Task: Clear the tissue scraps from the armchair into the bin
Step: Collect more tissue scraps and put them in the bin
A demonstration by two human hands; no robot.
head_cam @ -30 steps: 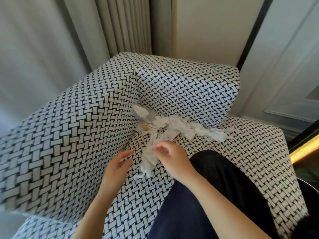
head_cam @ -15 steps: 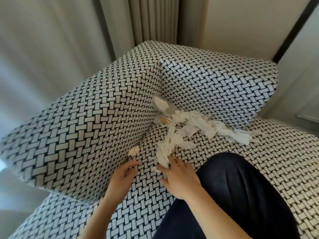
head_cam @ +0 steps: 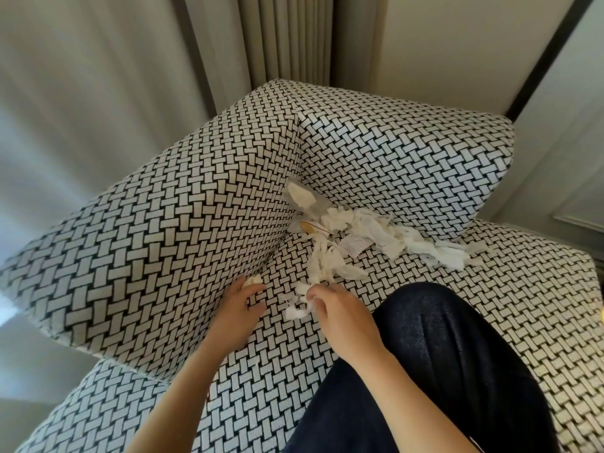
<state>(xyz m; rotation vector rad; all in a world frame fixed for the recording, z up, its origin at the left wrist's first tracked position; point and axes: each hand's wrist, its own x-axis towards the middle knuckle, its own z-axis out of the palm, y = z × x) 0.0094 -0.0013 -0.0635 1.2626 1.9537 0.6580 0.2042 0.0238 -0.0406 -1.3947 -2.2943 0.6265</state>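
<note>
- Scraps (head_cam: pixel 356 230) lie heaped in the far seat corner of the armchair (head_cam: pixel 163 240).
- We are gathering: right hand (head_cam: pixel 340 317) pinches a near strip (head_cam: pixel 299 310), left hand (head_cam: pixel 237 308) pinches a small bit (head_cam: pixel 254 280).
- Next we must scoop the rest; no bin shows.

Right hand (head_cam: pixel 340 308) now pinches a tissue scrap (head_cam: pixel 298 311).
</note>
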